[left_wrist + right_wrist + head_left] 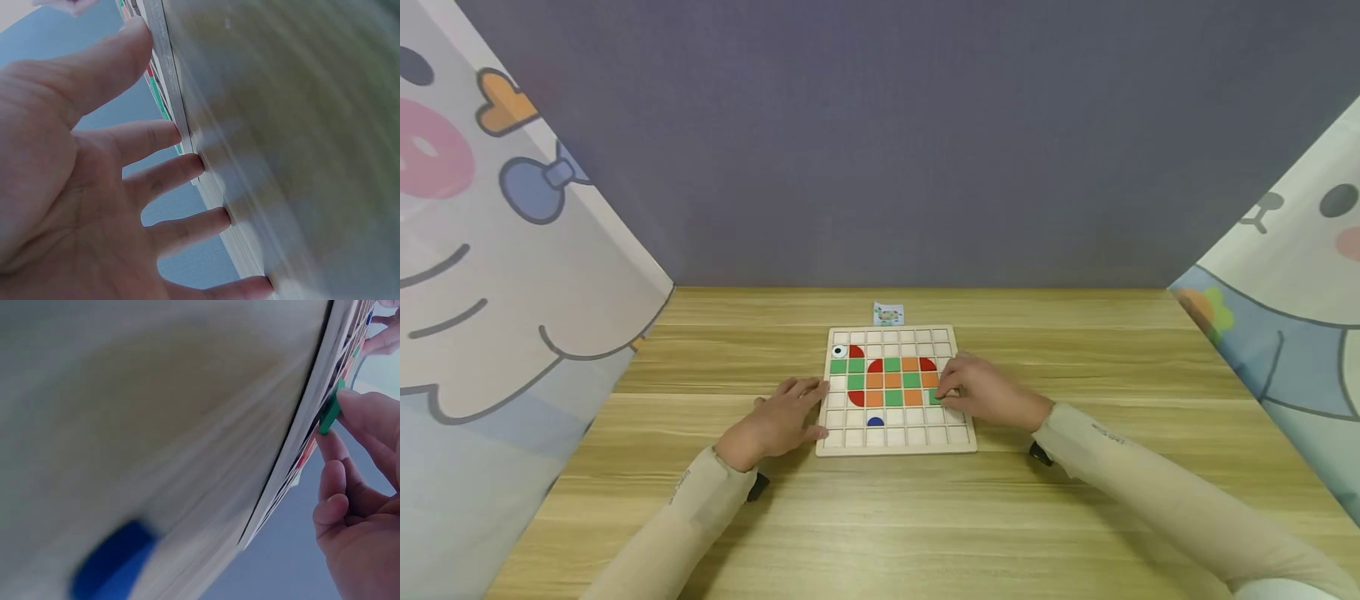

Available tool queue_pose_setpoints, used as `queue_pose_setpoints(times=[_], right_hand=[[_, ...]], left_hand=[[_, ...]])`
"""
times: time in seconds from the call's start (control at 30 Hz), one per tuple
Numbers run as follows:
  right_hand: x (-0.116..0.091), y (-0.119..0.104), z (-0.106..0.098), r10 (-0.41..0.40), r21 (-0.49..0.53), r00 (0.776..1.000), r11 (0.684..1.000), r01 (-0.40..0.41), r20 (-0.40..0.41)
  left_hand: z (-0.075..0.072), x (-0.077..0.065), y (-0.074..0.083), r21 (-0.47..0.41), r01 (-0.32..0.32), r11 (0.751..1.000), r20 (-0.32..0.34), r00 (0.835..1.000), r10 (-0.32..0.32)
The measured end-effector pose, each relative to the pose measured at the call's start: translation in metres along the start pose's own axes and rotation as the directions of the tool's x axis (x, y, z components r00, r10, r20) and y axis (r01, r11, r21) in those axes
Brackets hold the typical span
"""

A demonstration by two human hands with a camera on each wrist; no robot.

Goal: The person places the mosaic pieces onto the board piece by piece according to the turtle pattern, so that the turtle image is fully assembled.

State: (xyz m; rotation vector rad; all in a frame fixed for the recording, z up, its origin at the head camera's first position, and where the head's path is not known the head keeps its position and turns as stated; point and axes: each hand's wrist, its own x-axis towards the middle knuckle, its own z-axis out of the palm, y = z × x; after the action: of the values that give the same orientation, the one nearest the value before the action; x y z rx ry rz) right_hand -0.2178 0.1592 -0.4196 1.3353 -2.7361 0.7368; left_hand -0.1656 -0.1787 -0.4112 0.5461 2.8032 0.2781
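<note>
A wooden grid board (897, 450) lies on the table, with green, orange and red tiles in its cells. My right hand (988, 392) is over the board's right side, pinching a green square tile (333, 409) between thumb and finger. That tile is tilted at its cell in the right wrist view. My left hand (780, 419) has its fingers spread, with fingertips touching the board's left edge and the table beside it. Near the upper left corner is a round eye tile (839, 352). A blue half-round shape (876, 422) shows in a lower cell.
A small picture card (888, 314) stands behind the board. The wooden table (737, 333) extends to a grey panel (917, 167) at the back, with cartoon-printed panels on both sides. A blurred blue shape (115, 562) appears low in the right wrist view.
</note>
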Motion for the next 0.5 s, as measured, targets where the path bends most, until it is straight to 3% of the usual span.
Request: queue_pose_setpoints(times=[0.5], right_hand=[[0.0088, -0.0031, 0.0062, 0.007, -0.008, 1.000, 1.000, -0.007, 0.024]], left_hand=[[-0.0003, -0.0018, 0.0003, 0.008, -0.024, 1.000, -0.015, 1.000, 0.024]])
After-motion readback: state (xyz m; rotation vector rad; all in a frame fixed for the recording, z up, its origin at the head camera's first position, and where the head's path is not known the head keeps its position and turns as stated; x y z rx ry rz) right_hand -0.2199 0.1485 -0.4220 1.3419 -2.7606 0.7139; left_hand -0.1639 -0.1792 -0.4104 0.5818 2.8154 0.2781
